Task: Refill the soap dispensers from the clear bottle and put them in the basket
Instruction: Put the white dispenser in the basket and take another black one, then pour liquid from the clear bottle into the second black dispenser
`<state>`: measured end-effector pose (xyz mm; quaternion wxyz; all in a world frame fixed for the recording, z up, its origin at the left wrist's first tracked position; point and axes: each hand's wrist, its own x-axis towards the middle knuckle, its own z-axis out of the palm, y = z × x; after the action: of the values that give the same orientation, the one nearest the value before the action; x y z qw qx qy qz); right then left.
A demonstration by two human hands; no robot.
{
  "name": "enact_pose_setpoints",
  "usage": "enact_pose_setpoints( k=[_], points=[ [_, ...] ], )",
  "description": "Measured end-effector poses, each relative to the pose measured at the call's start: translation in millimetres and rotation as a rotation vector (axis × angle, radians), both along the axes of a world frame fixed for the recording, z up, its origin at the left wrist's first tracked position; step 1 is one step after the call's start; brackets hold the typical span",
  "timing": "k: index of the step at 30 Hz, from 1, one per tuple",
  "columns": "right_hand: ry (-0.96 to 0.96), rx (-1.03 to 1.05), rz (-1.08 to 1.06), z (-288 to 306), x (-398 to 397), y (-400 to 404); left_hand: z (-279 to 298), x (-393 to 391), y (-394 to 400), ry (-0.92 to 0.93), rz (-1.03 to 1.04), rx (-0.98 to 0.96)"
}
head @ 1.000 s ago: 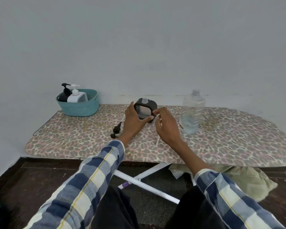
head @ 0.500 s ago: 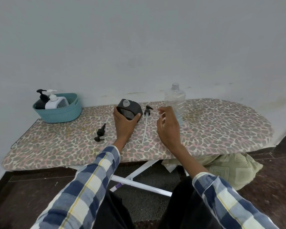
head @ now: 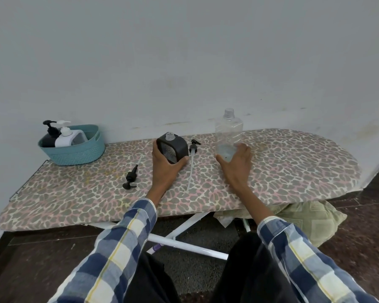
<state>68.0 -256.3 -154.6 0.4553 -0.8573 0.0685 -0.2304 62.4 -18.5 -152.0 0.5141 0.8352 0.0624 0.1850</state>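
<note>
Both arms wear long sleeves of a plaid shirt — broad checks of navy, mid blue and cream, crossed by thin yellow lines. The left sleeve [head: 118,254] ends in a buttoned-looking cuff pushed a little way up the forearm, and the right sleeve [head: 302,263] ends likewise, its cuff edge pale blue. The left hand [head: 165,166] and right hand [head: 236,165] are bare — no rings, watch or gloves visible. Below, black trousers [head: 239,276] cover both legs.
</note>
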Motion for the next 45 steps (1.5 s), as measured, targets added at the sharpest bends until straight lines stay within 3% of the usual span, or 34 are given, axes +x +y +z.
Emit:
enact_pose_setpoints(
  k=[7,17,23,29,38,45],
  points=[
    [-0.027,-0.043,0.099,7.2,22.7,3.7,2.6,-1.2,-1.1,0.009,-0.032,0.067],
    [-0.092,-0.127,0.081,-3.5,25.0,1.3,10.0,-5.7,-3.9,-0.004,0.087,-0.090],
    [-0.111,-0.149,0.101,-4.0,25.0,1.6,13.5,-6.7,7.6,-0.028,0.059,-0.231],
    [-0.195,-0.239,0.104,-2.9,24.6,1.3,13.7,-6.1,14.4,0.037,-0.036,-0.049],
    [-0.192,-0.281,0.088,-1.9,21.1,1.3,9.5,-6.6,26.5,-0.052,-0.135,-0.397],
    [-0.166,-0.299,0.069,2.4,19.1,0.6,6.4,-4.1,37.0,-0.007,-0.126,-0.367]
  ],
)
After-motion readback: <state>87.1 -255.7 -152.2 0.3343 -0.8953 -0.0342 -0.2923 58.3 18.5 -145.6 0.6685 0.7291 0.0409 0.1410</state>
